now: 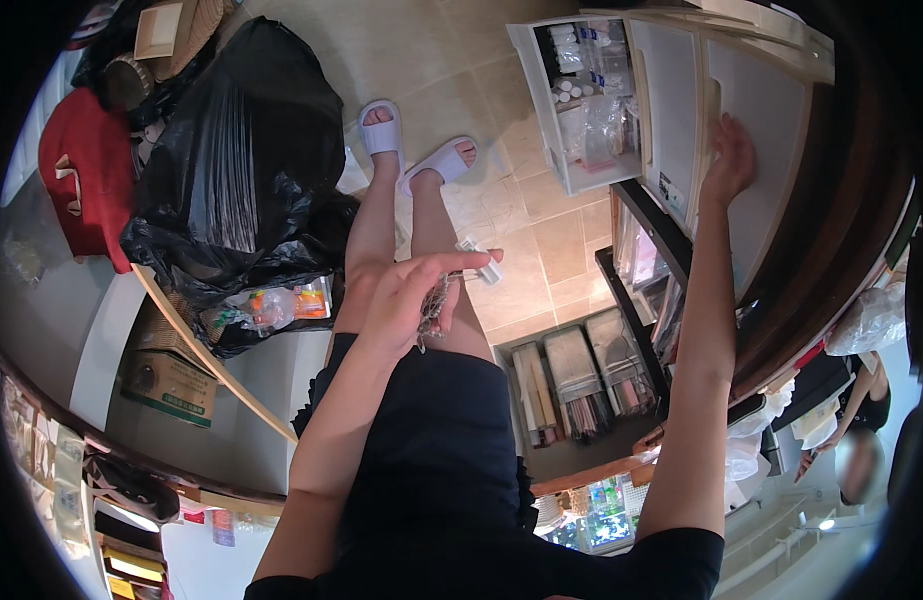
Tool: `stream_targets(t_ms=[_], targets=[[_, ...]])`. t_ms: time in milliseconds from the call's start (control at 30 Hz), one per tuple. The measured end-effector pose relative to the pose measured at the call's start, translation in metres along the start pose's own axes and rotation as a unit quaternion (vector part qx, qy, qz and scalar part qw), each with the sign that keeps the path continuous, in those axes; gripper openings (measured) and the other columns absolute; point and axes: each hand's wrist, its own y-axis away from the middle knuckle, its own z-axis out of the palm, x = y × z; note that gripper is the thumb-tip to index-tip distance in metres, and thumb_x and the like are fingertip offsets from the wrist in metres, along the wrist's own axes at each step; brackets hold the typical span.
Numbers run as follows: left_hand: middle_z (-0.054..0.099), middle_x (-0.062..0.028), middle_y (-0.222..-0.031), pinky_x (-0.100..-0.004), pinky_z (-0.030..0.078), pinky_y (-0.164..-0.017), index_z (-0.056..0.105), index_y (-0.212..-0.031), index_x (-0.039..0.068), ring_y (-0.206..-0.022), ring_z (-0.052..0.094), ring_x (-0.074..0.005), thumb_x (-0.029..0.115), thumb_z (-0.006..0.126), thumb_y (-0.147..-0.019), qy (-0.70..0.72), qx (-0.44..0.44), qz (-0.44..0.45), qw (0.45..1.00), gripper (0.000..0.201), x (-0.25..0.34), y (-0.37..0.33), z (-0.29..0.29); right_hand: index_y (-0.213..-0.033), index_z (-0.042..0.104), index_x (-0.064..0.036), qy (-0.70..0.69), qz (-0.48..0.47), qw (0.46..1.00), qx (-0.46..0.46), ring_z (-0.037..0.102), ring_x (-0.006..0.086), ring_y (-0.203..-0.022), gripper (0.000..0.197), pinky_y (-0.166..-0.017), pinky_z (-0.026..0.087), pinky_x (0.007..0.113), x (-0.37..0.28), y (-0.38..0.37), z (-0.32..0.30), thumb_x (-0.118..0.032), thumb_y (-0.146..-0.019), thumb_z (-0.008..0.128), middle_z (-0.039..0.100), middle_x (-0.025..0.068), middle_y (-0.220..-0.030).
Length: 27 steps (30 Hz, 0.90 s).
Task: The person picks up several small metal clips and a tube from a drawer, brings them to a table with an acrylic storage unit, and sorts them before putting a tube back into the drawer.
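In front of my lap, my left hand (406, 300) holds a tangled bunch of thin silvery chains (438, 308) in its curled fingers, with the index finger stretched out. A small white cylindrical piece (489, 268) hangs by that fingertip. Over to the right, my right hand (729, 168) is at the pull notch of a pale drawer front (771, 180), its fingers bent at the edge. Beside it, another drawer (608, 180) of the same cabinet is pulled out. Small white bottles (571, 90) and clear plastic packets (606, 125) lie inside.
A large black plastic bag (246, 150) and a red bag (86, 180) fill the left side. Below them are a curved shelf edge (211, 360) and a cardboard box (169, 388). An open bin of packed sleeves (576, 370) sits right of my legs. Another person (866, 400) is at far right.
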Motion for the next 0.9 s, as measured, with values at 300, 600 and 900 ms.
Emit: stream_targets(t_ms=[300, 600, 900], targets=[[0.06, -0.0101, -0.094, -0.0239, 0.042, -0.075, 0.045, -0.128, -0.004, -0.083, 0.053, -0.0119, 0.047, 0.028, -0.096, 0.084, 0.072, 0.011, 0.994, 0.062, -0.001, -0.022, 0.006, -0.103, 0.058, -0.0001, -0.185, 0.258, 0.922, -0.221, 0.057, 0.0166, -0.088, 0.024, -0.085, 0.044, 0.03, -0.093, 0.214, 0.077, -0.02, -0.092, 0.05, 0.061, 0.0074, -0.09], [0.054, -0.0152, -0.123, -0.0393, 0.027, -0.104, 0.054, -0.118, -0.003, -0.123, 0.042, -0.0281, 0.032, 0.044, -0.094, -0.541, 0.043, 0.246, 0.803, 0.044, -0.006, -0.025, 0.041, -0.122, 0.045, 0.0004, -0.62, 0.488, 0.607, -0.095, 0.052, 0.0224, -0.109, 0.058, -0.094, 0.042, 0.035, -0.095, 0.301, 0.139, -0.048, -0.091, 0.046, 0.052, 0.0106, -0.118], [0.062, -0.0094, -0.097, -0.0246, 0.046, -0.081, 0.056, -0.096, 0.0, -0.085, 0.061, -0.0147, 0.0, 0.054, -0.088, -0.208, 0.207, 0.189, 0.937, 0.008, -0.009, -0.025, 0.042, -0.092, 0.055, -0.0022, -0.593, 0.383, 0.696, -0.134, 0.054, 0.0273, -0.074, 0.027, -0.066, 0.042, 0.038, -0.012, 0.254, 0.087, -0.028, -0.085, 0.055, 0.054, 0.0121, -0.083]])
